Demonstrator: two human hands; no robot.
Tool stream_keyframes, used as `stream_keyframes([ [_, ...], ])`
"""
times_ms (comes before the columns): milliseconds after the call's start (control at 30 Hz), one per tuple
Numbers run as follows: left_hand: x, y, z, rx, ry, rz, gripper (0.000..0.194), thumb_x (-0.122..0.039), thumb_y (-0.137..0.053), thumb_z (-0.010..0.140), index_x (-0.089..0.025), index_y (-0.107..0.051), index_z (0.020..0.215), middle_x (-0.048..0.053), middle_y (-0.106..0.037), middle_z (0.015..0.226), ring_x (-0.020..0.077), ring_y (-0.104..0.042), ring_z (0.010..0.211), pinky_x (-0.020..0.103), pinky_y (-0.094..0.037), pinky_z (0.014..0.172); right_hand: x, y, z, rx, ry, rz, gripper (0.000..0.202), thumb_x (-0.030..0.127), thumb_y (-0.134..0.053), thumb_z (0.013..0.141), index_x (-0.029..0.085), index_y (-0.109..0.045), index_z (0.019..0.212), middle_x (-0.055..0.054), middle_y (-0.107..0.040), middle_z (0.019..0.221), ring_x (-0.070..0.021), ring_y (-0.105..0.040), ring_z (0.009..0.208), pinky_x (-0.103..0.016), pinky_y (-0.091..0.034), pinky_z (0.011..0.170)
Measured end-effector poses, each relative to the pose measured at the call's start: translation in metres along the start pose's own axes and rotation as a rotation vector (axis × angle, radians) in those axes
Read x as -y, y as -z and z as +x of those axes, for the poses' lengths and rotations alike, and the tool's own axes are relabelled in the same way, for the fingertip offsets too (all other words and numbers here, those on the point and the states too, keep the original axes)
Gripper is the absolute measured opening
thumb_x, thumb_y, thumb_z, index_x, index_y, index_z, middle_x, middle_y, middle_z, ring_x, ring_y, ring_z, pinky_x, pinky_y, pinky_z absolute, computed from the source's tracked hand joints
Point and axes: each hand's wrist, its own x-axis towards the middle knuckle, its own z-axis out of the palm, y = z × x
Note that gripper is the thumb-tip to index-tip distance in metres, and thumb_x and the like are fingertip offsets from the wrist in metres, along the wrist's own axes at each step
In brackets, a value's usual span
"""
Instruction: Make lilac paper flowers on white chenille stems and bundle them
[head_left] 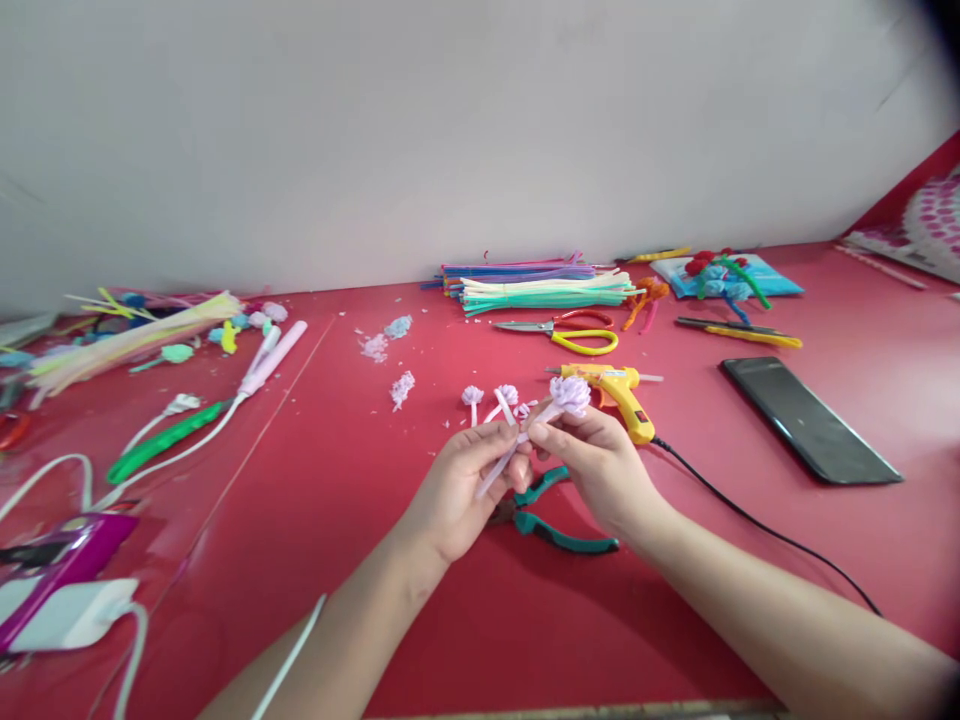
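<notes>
My left hand point(466, 487) and my right hand point(594, 462) meet above the red table point(360, 560). Together they pinch the pale stem of a lilac pipe-cleaner flower point(570, 394), whose fluffy head sticks up past my right fingers. The stem slants down to the left through my left fingers. Two small lilac flower pieces point(489, 398) lie on the table just beyond my hands. Teal-handled pliers point(559, 535) lie under my hands.
A yellow glue gun point(619, 388) with a black cord lies right of the flower. Yellow scissors point(574, 333), a bundle of pipe cleaners point(544, 285), a black phone point(810, 420) and a pink wand tool point(270, 360) lie around. Cables and chargers crowd the left edge.
</notes>
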Motion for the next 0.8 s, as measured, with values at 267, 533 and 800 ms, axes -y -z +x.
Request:
stream_keyframes([
  [267, 0.002, 0.000, -0.007, -0.354, -0.671, 1.189, 0.017, -0.023, -0.056, 0.086, -0.018, -0.062, 0.070, 0.002, -0.066, 0.068, 0.0144, -0.059, 0.063, 0.026, -0.043, 0.065, -0.006, -0.004, 0.000, -0.246, -0.114, -0.129, 0.023, 0.038, -0.067, 0.077, 0.018, -0.060, 0.068, 0.004, -0.053, 0.062, -0.0093, -0.045, 0.058, -0.023, -0.036, 0.059],
  [533, 0.003, 0.006, -0.006, -0.195, -1.092, 1.639, 0.011, -0.011, -0.054, 0.083, -0.016, -0.062, 0.076, 0.004, -0.064, 0.066, 0.0179, -0.058, 0.065, 0.033, -0.042, 0.068, 0.000, -0.006, -0.002, -0.230, -0.071, -0.145, 0.020, 0.032, -0.067, 0.077, 0.018, -0.056, 0.066, 0.004, -0.050, 0.061, -0.0098, -0.045, 0.060, -0.023, -0.036, 0.059],
  [800, -0.008, -0.003, -0.010, -0.157, -0.281, 0.592, 0.018, -0.027, -0.057, 0.086, -0.018, -0.065, 0.072, -0.002, -0.062, 0.059, 0.0119, -0.057, 0.063, 0.023, -0.044, 0.069, 0.005, -0.007, -0.005, -0.105, 0.017, -0.129, 0.015, 0.026, -0.060, 0.084, 0.019, -0.056, 0.071, 0.004, -0.053, 0.064, -0.0097, -0.049, 0.062, -0.023, -0.039, 0.063],
])
